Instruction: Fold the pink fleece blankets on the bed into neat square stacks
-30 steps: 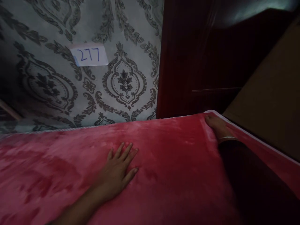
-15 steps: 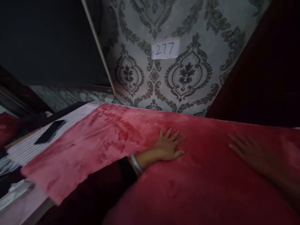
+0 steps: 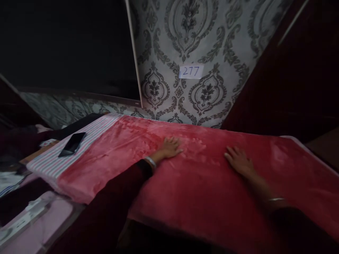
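Observation:
A red plush cloth (image 3: pixel 185 190) is spread across a flat surface, its pile brushed into lighter and darker patches. My left hand (image 3: pixel 170 147) lies palm down on it near the middle, fingers spread, a silver bangle at the wrist. Farther right, my right hand (image 3: pixel 239 160) also rests on the cloth, open with fingers apart and slightly blurred. A bangle shows on that wrist too. Neither hand holds anything. Beyond the cloth's left edge, a striped cloth (image 3: pixel 50 161) shows from beneath it.
On the striped cloth lies a black phone (image 3: pixel 72 144). A power strip (image 3: pixel 22 225) sits on a pink surface at the lower left. Behind stand a patterned wall with a paper label (image 3: pixel 191 71) reading 277, a large dark screen (image 3: pixel 71 46) and a dark panel (image 3: pixel 286 84).
My left hand has slid leftward over the red cloth. My right hand has also come left, closer to the middle. The view has shifted, showing more of the cloth's front and right edges.

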The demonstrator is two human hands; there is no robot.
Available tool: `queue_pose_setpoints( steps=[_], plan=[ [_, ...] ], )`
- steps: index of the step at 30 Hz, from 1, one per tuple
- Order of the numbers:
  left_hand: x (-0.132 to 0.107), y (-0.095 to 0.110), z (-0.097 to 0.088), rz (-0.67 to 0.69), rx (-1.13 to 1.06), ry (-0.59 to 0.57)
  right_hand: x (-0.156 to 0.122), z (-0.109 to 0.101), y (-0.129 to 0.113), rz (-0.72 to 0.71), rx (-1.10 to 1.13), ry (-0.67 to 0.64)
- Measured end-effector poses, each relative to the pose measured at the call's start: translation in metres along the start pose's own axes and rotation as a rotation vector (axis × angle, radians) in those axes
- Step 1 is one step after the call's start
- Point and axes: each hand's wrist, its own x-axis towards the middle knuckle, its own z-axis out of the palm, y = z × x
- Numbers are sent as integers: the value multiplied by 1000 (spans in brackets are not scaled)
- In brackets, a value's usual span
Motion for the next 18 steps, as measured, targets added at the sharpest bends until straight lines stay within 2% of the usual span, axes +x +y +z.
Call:
queue_pose_setpoints(
  steps=[1, 4, 6, 8, 12, 18],
  plan=[
    [-10, -14, -4, -50, 20, 10, -16, -3, -21, 20, 35, -44],
    [-41, -50, -13, -158, 79, 44, -57, -11, -78, -63, 93, -106],
    [-63, -71, -17, -216, 114, 68, -77, -15, -104, -93, 83, -106],
    [-85, -93, -21, -286, 147, 83, -90, -17, -121, -80, 46, -70],
    [-128, -142, -29, -455, 209, 140, -100, -17, -130, -61, 6, 7],
    [-181, -197, -37, -642, 243, 173, -100, 0, -117, -103, 18, 90]
  ],
)
